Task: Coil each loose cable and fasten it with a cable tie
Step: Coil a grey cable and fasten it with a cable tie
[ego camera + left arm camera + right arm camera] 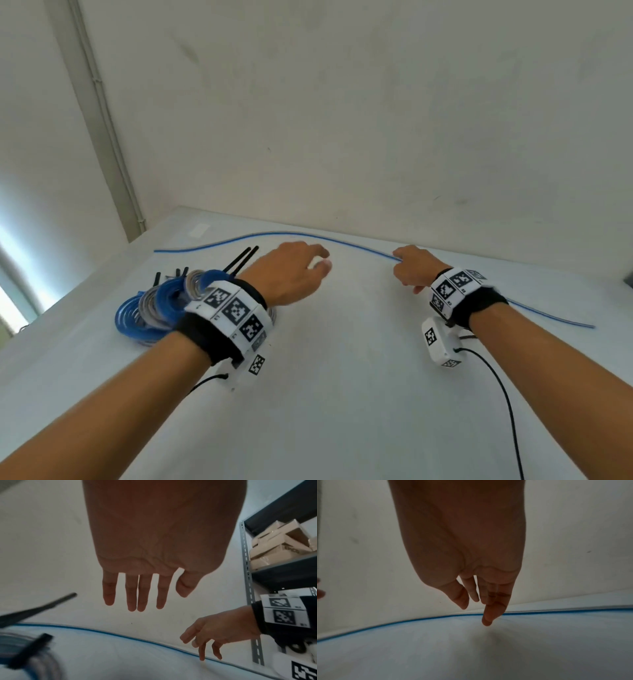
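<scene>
Count, head view. Loose thin blue cable point(308, 236), uncoiled, running from left of centre to the right edge of the frame: 1

Coiled cable bundles, blue and grey loops heaped together point(154, 301), centre left: individual coils overlap, number cannot be told

Black plastic cable ties point(241, 260), tips poking up behind the heap: at least 5 visible ends, rest hidden

Bare hands: 2, left hand point(291, 270), right hand point(412, 269)

White wristbands with black square markers point(236, 311): 2, one per wrist
</scene>
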